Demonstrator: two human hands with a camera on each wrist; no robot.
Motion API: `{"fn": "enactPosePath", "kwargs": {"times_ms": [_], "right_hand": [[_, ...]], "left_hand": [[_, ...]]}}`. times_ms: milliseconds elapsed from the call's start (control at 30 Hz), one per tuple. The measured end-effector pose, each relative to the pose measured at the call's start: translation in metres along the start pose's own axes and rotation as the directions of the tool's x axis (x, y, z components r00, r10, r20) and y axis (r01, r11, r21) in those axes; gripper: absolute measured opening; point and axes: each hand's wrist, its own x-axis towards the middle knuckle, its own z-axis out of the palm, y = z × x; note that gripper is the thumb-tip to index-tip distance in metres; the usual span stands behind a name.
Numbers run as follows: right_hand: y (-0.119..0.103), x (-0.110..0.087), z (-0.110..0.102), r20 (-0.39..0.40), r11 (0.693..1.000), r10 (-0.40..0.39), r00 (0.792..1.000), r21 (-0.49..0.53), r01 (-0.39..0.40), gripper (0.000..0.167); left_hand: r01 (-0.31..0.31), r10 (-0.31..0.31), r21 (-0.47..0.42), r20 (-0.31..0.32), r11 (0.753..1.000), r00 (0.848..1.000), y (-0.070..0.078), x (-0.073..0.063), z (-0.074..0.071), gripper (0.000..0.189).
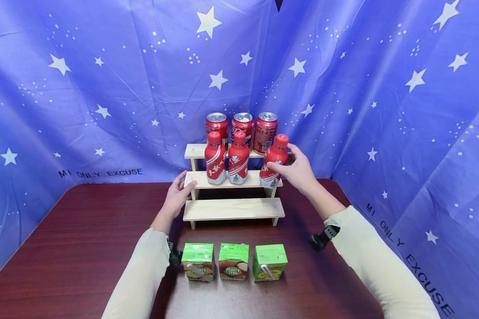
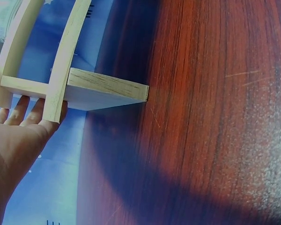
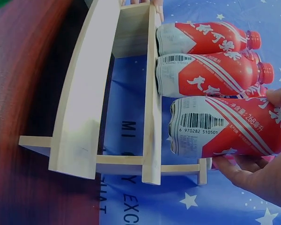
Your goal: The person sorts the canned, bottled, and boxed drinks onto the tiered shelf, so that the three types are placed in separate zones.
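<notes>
A three-tier wooden display stand [image 1: 233, 209] stands on the table. My left hand [image 1: 178, 193] grips the left end of its middle tier, thumb over the top and fingers at the back edge; the left wrist view shows the fingers [image 2: 35, 111] against the wood. My right hand [image 1: 299, 170] holds a red plastic drink bottle [image 1: 274, 160] round its upper body, slightly tilted over the middle tier's right end. In the right wrist view a gap shows between its base and the tier. Two matching bottles, one left [image 1: 215, 161] and one centre [image 1: 238, 161], stand upright on that tier.
Red cans [image 1: 265, 133] stand in a row of three on the top tier, behind the bottles. In front of the stand, three green drink cartons [image 1: 233, 263] line up on the dark red table [image 1: 104, 248]. A blue star-patterned curtain [image 1: 115, 88] hangs behind.
</notes>
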Motion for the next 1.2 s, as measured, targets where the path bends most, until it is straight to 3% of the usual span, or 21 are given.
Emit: {"fn": "enactPosePath", "kwargs": {"times_ms": [333, 667, 1200], "right_hand": [[0.004, 0.013, 0.009, -0.026, 1.000, -0.022, 0.999, 0.018, 0.022, 0.072], [0.006, 0.027, 0.017, -0.061, 0.999, 0.028, 0.998, 0.041, -0.025, 0.075], [0.014, 0.037, 0.031, -0.040, 0.998, 0.037, 0.998, 0.060, -0.035, 0.076]], "left_hand": [[0.005, -0.005, -0.007, 0.001, 1.000, 1.000, 0.000, 0.000, 0.000, 0.067], [0.014, -0.014, -0.020, 0.003, 1.000, 1.000, 0.002, 0.000, 0.000, 0.068], [0.016, -0.016, -0.011, -0.006, 1.000, 1.000, 0.000, 0.002, 0.000, 0.067]]}}
